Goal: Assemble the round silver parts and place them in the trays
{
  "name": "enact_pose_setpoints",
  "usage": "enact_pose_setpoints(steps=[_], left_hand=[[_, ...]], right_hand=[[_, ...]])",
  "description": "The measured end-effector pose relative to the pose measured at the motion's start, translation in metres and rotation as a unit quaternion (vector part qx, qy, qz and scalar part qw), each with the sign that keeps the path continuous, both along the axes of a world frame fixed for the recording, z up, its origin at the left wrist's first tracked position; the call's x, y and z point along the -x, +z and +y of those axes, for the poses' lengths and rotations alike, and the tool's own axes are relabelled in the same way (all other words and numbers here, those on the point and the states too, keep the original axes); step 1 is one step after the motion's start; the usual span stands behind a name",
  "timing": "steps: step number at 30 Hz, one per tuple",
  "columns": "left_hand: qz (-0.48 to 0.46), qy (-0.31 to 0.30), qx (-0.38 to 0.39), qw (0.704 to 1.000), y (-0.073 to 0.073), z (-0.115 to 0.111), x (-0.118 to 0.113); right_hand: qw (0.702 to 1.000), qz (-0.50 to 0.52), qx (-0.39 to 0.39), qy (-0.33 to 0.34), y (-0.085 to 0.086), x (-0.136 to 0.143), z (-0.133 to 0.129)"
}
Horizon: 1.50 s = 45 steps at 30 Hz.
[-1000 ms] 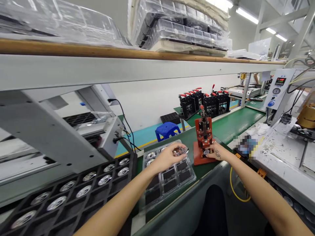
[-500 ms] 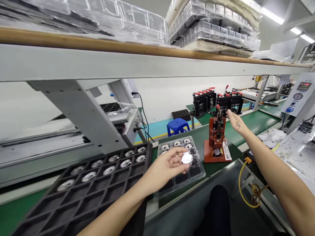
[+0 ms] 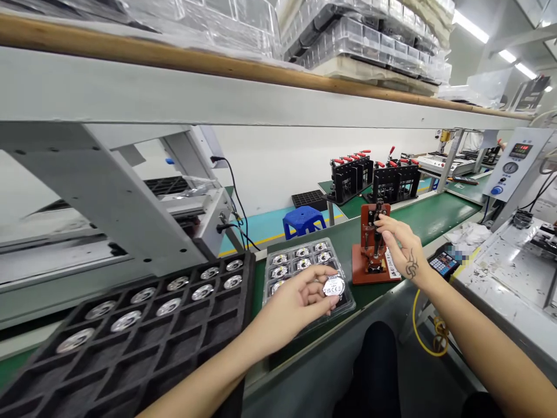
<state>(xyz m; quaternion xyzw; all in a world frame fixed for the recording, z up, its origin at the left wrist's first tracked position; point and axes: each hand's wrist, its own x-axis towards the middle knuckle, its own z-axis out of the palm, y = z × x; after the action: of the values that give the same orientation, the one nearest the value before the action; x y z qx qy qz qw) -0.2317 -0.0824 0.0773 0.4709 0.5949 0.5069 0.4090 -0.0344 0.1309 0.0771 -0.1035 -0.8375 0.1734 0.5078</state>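
My left hand (image 3: 304, 293) pinches a round silver disc with printed markings (image 3: 334, 285) between thumb and fingers, above a clear plastic tray (image 3: 348, 299). Several round metal parts (image 3: 303, 265) sit in that tray's compartments. To its right stands a small red hand press (image 3: 360, 264) with a black clamp mechanism. My right hand (image 3: 400, 247) is at the press's right side, fingers stretched toward the clamp and thumb apart. Whether the fingertips touch it is hard to tell. Part of the press base is hidden behind the hand.
A black foam tray (image 3: 183, 348) with several silver rings lies at left. A shelf beam (image 3: 261, 104) crosses overhead. Black fixtures with red handles (image 3: 395, 180) stand behind, near a blue stool (image 3: 303, 220). At right are a calculator-like keypad (image 3: 446, 261) and a white machine table (image 3: 500, 255).
My right hand has come down and nearer from behind the press's top to its right side. The left hand still holds the disc, now turned so its print shows. The view has shifted.
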Motion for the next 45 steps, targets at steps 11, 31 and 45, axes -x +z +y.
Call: enact_pose_setpoints(steps=[11, 31, 45], left_hand=[[0.121, -0.036, -0.067, 0.99, 0.01, 0.008, -0.046], [0.379, 0.229, 0.028, 0.896, -0.048, -0.04, 0.116], [0.484, 0.189, 0.141, 0.842, -0.098, -0.071, 0.202]], right_hand=[[0.984, -0.021, 0.177, 0.006, -0.021, -0.04, -0.076], [0.916, -0.154, 0.37, 0.02, -0.118, -0.099, -0.082], [0.863, -0.198, 0.456, -0.086, -0.158, -0.154, -0.074]])
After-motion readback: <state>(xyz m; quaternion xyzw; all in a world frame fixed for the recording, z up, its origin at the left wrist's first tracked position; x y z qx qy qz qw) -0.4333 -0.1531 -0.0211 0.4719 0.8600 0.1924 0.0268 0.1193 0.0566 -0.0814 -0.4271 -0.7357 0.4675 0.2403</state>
